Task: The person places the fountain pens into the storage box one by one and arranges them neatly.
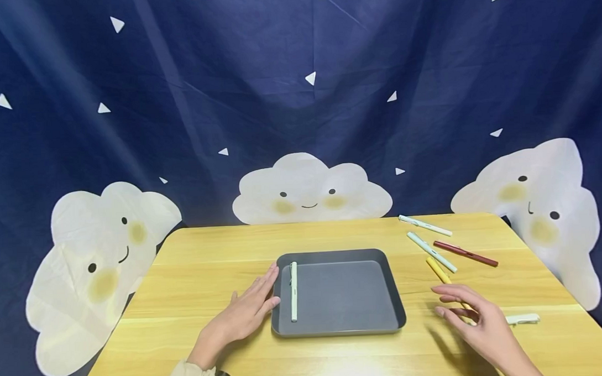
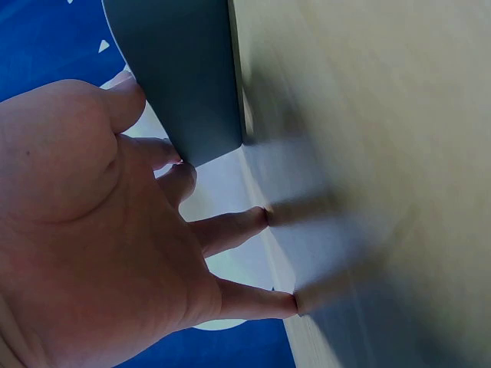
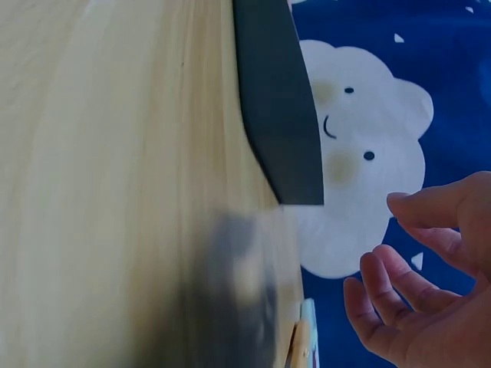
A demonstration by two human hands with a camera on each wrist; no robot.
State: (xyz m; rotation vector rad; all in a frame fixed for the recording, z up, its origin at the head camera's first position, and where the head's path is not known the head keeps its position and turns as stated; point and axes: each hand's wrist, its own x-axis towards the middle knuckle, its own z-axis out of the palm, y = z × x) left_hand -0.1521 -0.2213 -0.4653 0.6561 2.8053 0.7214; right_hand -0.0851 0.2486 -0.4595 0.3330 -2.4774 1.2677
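Note:
A dark grey tray [image 1: 344, 291] lies on the table with one pale green pen [image 1: 294, 292] along its left side. My left hand [image 1: 241, 317] rests at the tray's left rim, fingers extended; in the left wrist view, thumb and fingers sit against the tray wall [image 2: 184, 69]. My right hand [image 1: 480, 320] hovers over the table right of the tray, fingers loosely bent. Beneath it lies a yellow pen [image 1: 437, 269], partly hidden by the hand. Nothing shows between thumb and fingers of the right hand [image 3: 430, 284] in the right wrist view.
Beyond the yellow pen lie a pale blue-green pen [image 1: 431, 252], a dark red pen [image 1: 465, 253] and another pale pen [image 1: 425, 225]. A white pen [image 1: 523, 318] sticks out from behind the right hand. A blue curtain [image 1: 278, 117] with clouds hangs behind the wooden table [image 1: 203, 252].

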